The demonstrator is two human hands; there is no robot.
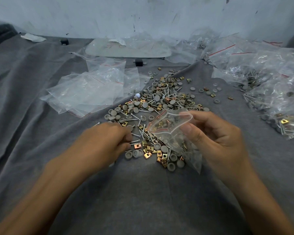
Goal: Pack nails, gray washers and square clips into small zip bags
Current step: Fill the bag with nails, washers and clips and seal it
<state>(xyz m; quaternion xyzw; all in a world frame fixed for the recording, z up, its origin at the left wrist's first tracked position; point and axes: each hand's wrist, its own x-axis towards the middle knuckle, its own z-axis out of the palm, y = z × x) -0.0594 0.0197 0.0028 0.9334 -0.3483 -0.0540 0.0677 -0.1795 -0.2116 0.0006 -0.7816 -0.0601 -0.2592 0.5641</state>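
The right hand (215, 138) holds a small zip bag (172, 133) just above the near side of the pile. The thumb presses on the front of the bag and the fingers curl behind it. The bag's mouth gapes open toward the left. Through the clear plastic, gray washers and a few brass-coloured clips show inside, mostly in the lower part that hangs down over the cloth.

The left hand (105, 143) lies low at the left edge of the pile, fingers curled and the tips of thumb and forefinger close together. A nail (134, 141) pokes out right at those fingertips. The hand is blurred, so I cannot tell whether it pinches the nail or only touches it.

Between and beyond the two hands, the loose pile (159, 102) spreads over a gray cloth (126, 192): nails, round gray washers (113, 113) and square clips (137, 146) all mixed together. A few stray washers and clips are scattered to the right of it.

Left of the pile lies a heap of empty bags (88, 92), flat and overlapping, with red seal lines. On the right edge of the cloth sits a larger heap of filled bags (270, 92), with nails, washers and clips visible through the plastic.
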